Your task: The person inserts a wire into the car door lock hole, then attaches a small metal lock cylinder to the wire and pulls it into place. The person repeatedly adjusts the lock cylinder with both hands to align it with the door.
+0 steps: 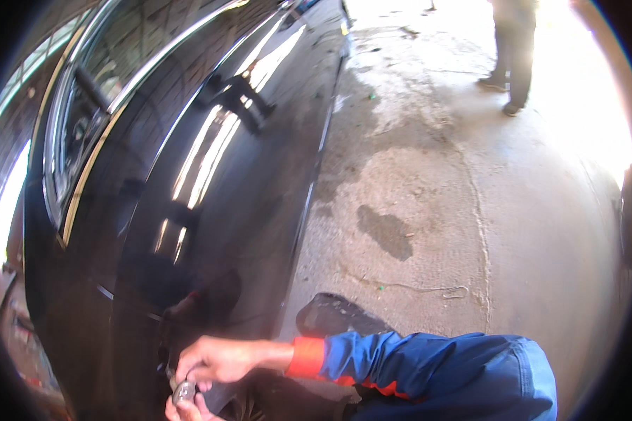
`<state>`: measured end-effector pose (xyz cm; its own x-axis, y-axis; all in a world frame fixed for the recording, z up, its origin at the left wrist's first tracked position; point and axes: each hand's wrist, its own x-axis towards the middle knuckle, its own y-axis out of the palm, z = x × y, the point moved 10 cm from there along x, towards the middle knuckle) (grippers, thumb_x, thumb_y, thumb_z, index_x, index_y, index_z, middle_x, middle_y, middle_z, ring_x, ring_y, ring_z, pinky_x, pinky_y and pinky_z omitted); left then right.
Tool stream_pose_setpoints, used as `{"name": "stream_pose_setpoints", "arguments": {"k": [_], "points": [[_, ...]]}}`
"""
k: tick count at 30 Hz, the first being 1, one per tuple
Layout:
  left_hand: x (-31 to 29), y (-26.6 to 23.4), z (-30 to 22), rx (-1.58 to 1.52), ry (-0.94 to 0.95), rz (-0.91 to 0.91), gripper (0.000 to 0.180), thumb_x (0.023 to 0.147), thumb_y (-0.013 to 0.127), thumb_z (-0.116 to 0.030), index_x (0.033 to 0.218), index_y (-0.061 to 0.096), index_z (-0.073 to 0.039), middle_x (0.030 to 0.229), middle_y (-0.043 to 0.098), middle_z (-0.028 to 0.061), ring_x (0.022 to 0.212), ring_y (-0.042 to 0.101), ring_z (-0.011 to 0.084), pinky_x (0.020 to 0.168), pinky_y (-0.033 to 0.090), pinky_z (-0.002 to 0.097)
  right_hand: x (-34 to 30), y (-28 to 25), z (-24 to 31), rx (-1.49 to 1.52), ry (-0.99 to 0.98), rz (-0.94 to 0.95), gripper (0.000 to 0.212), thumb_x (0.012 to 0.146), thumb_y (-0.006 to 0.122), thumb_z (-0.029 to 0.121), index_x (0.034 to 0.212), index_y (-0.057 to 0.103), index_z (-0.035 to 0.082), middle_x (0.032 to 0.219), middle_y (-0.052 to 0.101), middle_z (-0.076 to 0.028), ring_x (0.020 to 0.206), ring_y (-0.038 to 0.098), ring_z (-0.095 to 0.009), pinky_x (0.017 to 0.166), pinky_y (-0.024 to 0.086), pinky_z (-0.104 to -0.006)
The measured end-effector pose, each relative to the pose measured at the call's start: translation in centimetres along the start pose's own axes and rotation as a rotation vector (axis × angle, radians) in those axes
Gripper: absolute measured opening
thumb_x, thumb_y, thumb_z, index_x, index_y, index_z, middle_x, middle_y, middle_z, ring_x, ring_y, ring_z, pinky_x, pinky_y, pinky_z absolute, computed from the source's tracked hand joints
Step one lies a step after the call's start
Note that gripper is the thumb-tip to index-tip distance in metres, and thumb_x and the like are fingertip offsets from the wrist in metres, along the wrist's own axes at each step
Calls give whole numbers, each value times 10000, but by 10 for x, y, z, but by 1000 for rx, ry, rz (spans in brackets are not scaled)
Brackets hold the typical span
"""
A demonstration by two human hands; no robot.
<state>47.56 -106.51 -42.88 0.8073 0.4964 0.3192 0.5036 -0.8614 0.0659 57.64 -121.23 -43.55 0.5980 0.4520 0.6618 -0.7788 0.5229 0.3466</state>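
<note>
Beside the glossy black car panel [253, 210], both my hands are close together at the lower edge. My left hand [193, 410], partly cut off by the picture's edge, is closed round a small, rounded, silvery metal piece [185, 391]. Just above it, my right hand [221, 358] reaches in from the right, in a blue sleeve with a red cuff [307, 356]. Its fingers are bent down at the metal piece, close to the car's side; what they pinch, if anything, is too small to make out.
The car's window [95, 91] with bright trim is at upper left. Rough concrete floor [428, 182] runs along the right, with a dark wet patch [386, 231] and a thin cord-like loop [453, 291]. A person's legs [516, 56] stand at the far right. A dark shoe [337, 316] is near my sleeve.
</note>
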Motion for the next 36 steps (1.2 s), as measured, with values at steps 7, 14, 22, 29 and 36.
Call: {"name": "stream_pose_setpoints", "arguments": {"k": [7, 14, 22, 29, 36], "points": [[1, 14, -10, 58, 34, 77, 591, 1016, 772, -360, 1361, 553, 68, 1282, 731, 238, 1230, 705, 353, 1129, 475, 524, 6, -5, -1, -104, 28, 10, 169, 919, 587, -99, 1034, 696, -39, 861, 735, -70, 661, 682, -126, 642, 566, -311], [0, 23, -14, 59, 61, 137, 534, 1063, 697, -353, 1357, 574, 75, 1273, 732, 233, 1232, 700, 356, 1122, 487, 518, 3, 1, 10, -245, 48, 41, 178, 1059, 652, 115, 1146, 740, -13, 984, 778, -74, 830, 734, -158, 761, 619, -346], [-1, 17, -15, -58, 185, 129, 417, 1092, 663, -266, 1322, 580, 72, 1254, 724, 282, 1140, 734, 351, 1015, 570, 407, 11, 6, 19, -389, 78, 102, 173, 1071, 620, 96, 1159, 738, 5, 1002, 779, -91, 859, 746, -176, 785, 621, -353], [-1, 28, -21, -74, 249, 148, 316, 1082, 682, -149, 1261, 576, 90, 1265, 718, 302, 1095, 741, 344, 1004, 584, 416, 6, -3, 30, -364, 46, 63, 91, 953, 622, -60, 1012, 672, -12, 821, 723, -75, 703, 728, -132, 644, 581, -310], [7, 15, -6, -82, 107, 142, 270, 1076, 709, -238, 1247, 615, -52, 1118, 697, 61, 940, 604, 103, 808, 458, 256, 6, -10, 16, -313, 147, 41, 114, 1019, 712, 9, 1125, 749, -13, 990, 767, -74, 890, 757, -145, 813, 628, -305]]}}
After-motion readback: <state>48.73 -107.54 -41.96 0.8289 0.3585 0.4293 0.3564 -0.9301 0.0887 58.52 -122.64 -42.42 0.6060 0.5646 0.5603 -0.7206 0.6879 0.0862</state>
